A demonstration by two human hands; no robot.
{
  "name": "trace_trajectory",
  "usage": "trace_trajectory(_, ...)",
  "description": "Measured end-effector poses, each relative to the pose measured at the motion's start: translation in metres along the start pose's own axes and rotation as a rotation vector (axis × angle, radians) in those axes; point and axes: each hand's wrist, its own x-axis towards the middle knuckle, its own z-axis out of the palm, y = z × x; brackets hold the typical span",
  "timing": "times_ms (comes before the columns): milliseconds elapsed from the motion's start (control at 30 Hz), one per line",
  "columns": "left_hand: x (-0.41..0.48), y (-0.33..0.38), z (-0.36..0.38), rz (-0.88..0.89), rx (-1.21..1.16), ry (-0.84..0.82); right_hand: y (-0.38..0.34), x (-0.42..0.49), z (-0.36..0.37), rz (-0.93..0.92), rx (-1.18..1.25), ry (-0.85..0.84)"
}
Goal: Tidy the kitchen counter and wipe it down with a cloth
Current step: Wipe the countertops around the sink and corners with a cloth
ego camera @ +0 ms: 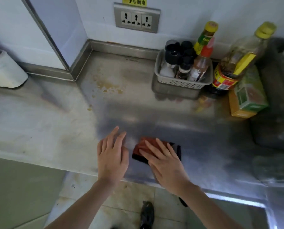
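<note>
Cloth (143, 146) flat under right hand (167, 164), fingers straight; left hand (112, 157) flat beside it.

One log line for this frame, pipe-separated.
step: wipe | right hand: flat on cloth | left hand: open beside cloth | counter: brown stains at back

- rust-red cloth (142, 146), black edge
- dull grey steel counter (55, 121), yellow-brown stains (108, 85)
- grey basket (182, 83), perforated wall
- yellow-capped sauce bottle (205, 35)
- yellow-capped oil bottle (247, 52), red-yellow label
- green box (250, 95) on orange box (237, 110)
- yellow sticker (134, 1), grey socket plate (136, 18)
</note>
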Motion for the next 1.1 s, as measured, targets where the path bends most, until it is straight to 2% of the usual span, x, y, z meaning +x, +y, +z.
trace_trajectory(100, -0.022, 0.003, -0.006, 0.071, 0.016, -0.054, 0.036, -0.028, -0.001, -0.017, -0.079, -0.042)
trace_trajectory(167, -0.037, 0.005, -0.006, 0.123, 0.052, -0.124, 0.063, -0.047, -0.004, 0.215, 0.008, -0.044)
trace_trajectory(267, -0.054, 0.004, -0.005, 0.166, 0.119, -0.168, 0.058, -0.065, -0.007, 0.734, 0.165, 0.132)
trace_trajectory(300, -0.057, 0.002, -0.005, 0.168, 0.13, -0.153, 0.041, -0.064, -0.007, 0.843, 0.21, 0.163)
trace_trajectory(333, -0.061, -0.001, -0.005, 0.171, 0.138, -0.126, 0.018, -0.059, -0.006, 0.875, 0.241, 0.171)
trace_trajectory(367, -0.064, -0.004, -0.006, 0.178, 0.142, -0.097, -0.007, -0.053, -0.001, 0.814, 0.246, 0.17)
trace_trajectory(467, -0.071, -0.015, -0.012, 0.23, 0.142, -0.043, -0.067, -0.053, 0.01, 0.42, 0.156, 0.127)
trace_trajectory(533, -0.077, -0.024, -0.018, 0.252, 0.139, -0.032, -0.057, -0.06, 0.008, 0.26, 0.123, 0.078)
trace_trajectory(567, -0.079, -0.03, -0.021, 0.254, 0.134, -0.026, -0.046, -0.064, 0.006, 0.257, 0.129, 0.036)
trace_trajectory(633, -0.081, -0.043, -0.029, 0.226, 0.125, -0.011, -0.027, -0.069, 0.004, 0.415, 0.136, 0.063)
trace_trajectory(733, -0.073, -0.07, -0.045, 0.125, 0.145, 0.011, -0.025, -0.049, 0.0, 0.823, 0.184, 0.11)
trace_trajectory(800, -0.064, -0.091, -0.055, 0.085, 0.181, 0.016, -0.052, -0.016, 0.0, 0.87, 0.215, 0.116)
trace_trajectory(833, -0.06, -0.102, -0.059, 0.089, 0.199, 0.007, -0.072, 0.003, 0.001, 0.781, 0.222, 0.117)
trace_trajectory(967, -0.037, -0.133, -0.068, 0.105, 0.228, -0.04, -0.143, 0.059, 0.007, 0.218, 0.201, 0.062)
trace_trajectory(1033, -0.019, -0.142, -0.072, 0.072, 0.214, -0.013, -0.132, 0.075, 0.005, 0.079, 0.154, 0.018)
trace_trajectory(1100, 0.001, -0.15, -0.075, 0.029, 0.197, 0.011, -0.101, 0.088, 0.004, 0.088, 0.111, 0.017)
